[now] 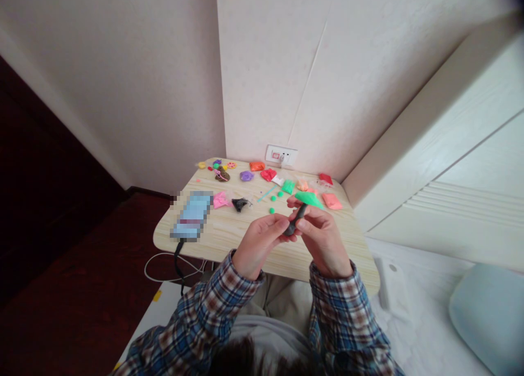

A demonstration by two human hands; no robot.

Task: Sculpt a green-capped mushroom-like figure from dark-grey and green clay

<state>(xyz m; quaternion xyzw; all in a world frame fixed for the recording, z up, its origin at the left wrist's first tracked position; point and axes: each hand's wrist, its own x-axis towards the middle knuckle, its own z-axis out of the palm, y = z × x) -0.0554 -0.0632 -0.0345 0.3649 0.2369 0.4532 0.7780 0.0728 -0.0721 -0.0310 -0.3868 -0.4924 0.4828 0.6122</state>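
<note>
Between my hands is a modelling-clay figure (pixel 310 200) with a flat, pointed green top and a dark stem that widens at its base. It tilts, green end up and to the right. My left hand (pixel 264 235) pinches the dark base with thumb and fingers. My right hand (pixel 321 233) has its thumb and fingers closed on the same stem, just under the green top. Small green clay balls (pixel 273 198) lie on the table beyond my hands. Near them are a thin light-blue stick (pixel 267 194) and a bag of black clay (pixel 240 203).
The pale wooden table (pixel 229 239) meets the wall with a socket (pixel 281 155). Bags of purple (pixel 246 176), orange (pixel 257 166), pink (pixel 221 200) and coral clay (pixel 332 201) lie about. A phone (pixel 191 215) with a black cable is at the left. A brown clay lump (pixel 222 174) sits behind.
</note>
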